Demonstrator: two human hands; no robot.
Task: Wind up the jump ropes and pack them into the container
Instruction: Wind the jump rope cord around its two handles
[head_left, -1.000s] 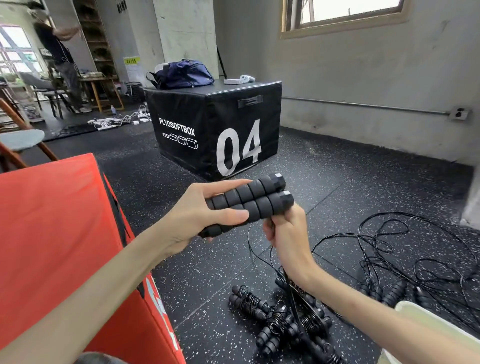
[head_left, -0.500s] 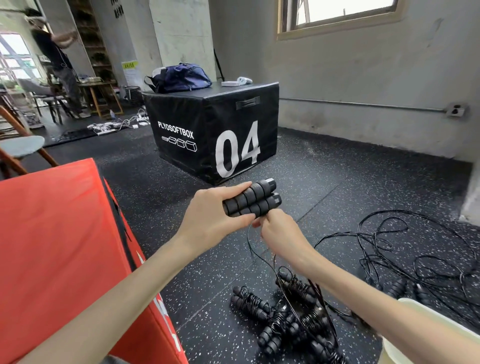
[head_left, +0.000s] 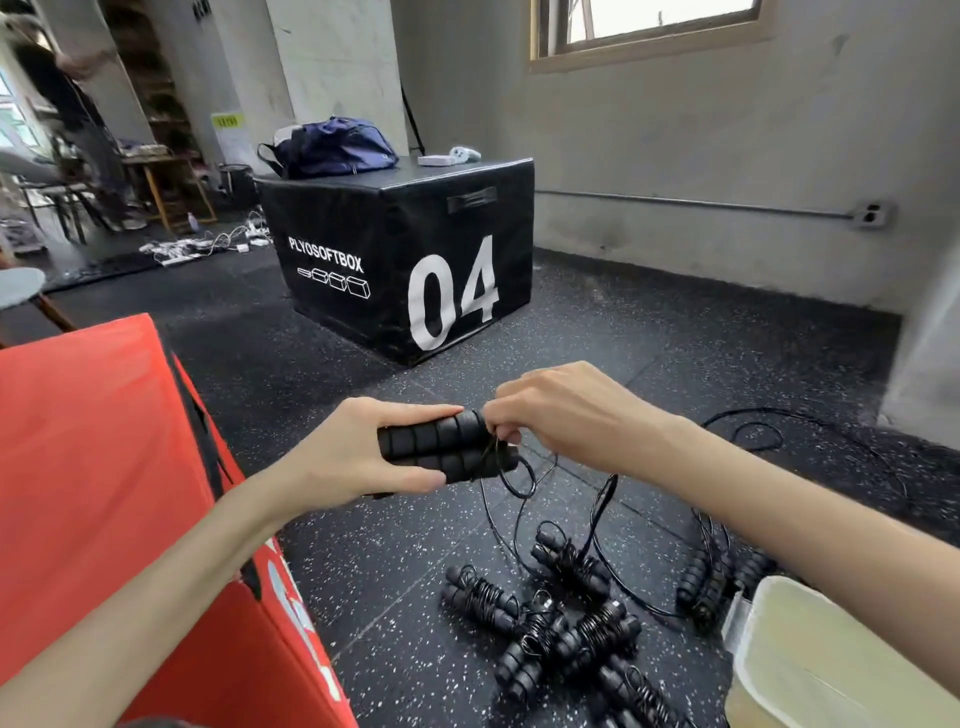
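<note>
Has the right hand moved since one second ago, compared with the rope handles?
Yes. The right hand was under the handles before; now it is beside their end, level with them, pinching the rope there.

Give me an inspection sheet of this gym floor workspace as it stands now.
Surface: black speckled rubber floor.
Job's things: pair of black ribbed foam handles held side by side; wound jump-rope bundles piled on the floor; pale plastic container at lower right.
Clutter: navy duffel bag and a white device atop the black plyo box marked 04.
Grippers: left hand grips the handles; right hand pinches the thin black cord at their ends.
Cables: loose black ropes trail on the floor at right.
Surroundings: red padded box, window, wall outlet, a person standing far left.
</note>
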